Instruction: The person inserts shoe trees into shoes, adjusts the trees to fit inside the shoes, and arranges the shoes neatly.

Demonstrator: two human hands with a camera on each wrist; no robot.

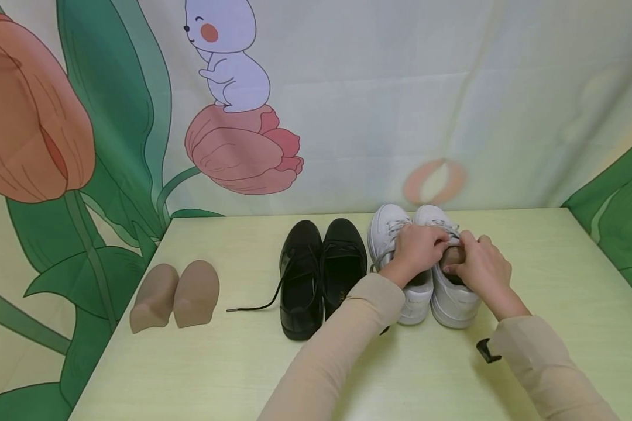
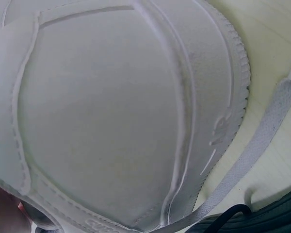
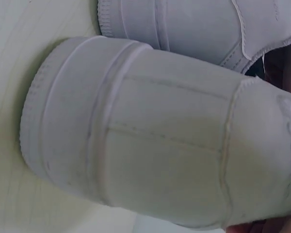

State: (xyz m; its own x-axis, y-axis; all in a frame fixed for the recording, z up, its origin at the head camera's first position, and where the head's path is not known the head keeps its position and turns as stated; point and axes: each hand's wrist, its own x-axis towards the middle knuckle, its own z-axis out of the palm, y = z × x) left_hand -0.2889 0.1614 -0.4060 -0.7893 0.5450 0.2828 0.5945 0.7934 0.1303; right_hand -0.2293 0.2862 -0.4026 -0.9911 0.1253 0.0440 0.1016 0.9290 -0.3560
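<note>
Shoes crowd the table's middle

Black shoes (image 1: 321, 275) touch the white sneakers (image 1: 426, 292); open tabletop (image 1: 558, 280) lies right, tan forms (image 1: 175, 295) far left.

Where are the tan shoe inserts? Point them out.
In the head view, the two tan shoe inserts lie side by side at the table's left end, left of the black shoes.

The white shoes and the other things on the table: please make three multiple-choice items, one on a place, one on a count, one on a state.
1. Where do the black shoes stand?
A. right of the white shoes
B. between the tan shoe forms and the white shoes
C. behind the forms

2. How many tan forms lie on the table?
A. one
B. two
C. four

3. The black lace is:
A. tied
B. loose on the table
C. missing

Answers: 1 B, forms left, white pair right; 2 B, two side by side; 3 B, it trails leftward.
</note>
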